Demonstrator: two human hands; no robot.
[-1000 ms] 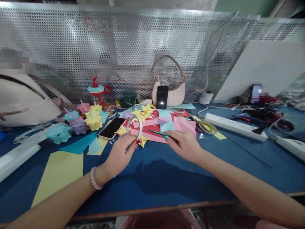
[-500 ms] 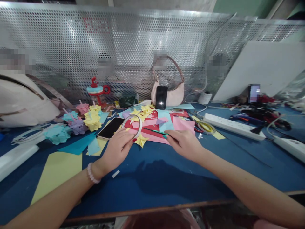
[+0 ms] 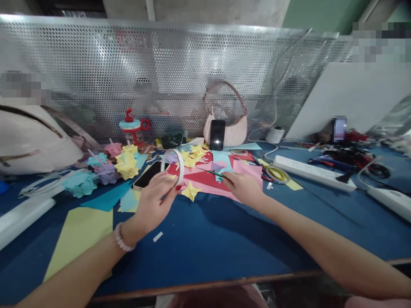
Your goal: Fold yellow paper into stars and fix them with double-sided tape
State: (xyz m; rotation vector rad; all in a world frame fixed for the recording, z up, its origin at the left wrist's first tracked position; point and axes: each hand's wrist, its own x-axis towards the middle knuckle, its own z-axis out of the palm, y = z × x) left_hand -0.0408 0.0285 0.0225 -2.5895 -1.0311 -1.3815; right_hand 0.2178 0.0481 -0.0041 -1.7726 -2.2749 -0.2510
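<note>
holding up a white ring (image 3: 181, 167) that looks like a roll of tape, we have it tilted on edge above the papers, its lower rim pinched in our left hand (image 3: 156, 194). our right hand (image 3: 245, 188) is closed round a slim pointed tool (image 3: 214, 173), whose tip aims toward the ring across a gap (we can't tell what kind of tool it is). if our hands swung together carelessly, that point could jab the left fingers; a slack pinch might let the ring drop and roll. beside the left hand lies a yellow star (image 3: 192, 191), near enough to be crushed by a lowered wrist. nearer us, a small white strip (image 3: 158, 236) lies on the blue surface (image 3: 205, 248); light as it looks, a brushing forearm could carry it off. a dark phone (image 3: 149, 174) sits partly behind the left hand, where a falling ring might knock it.
</note>
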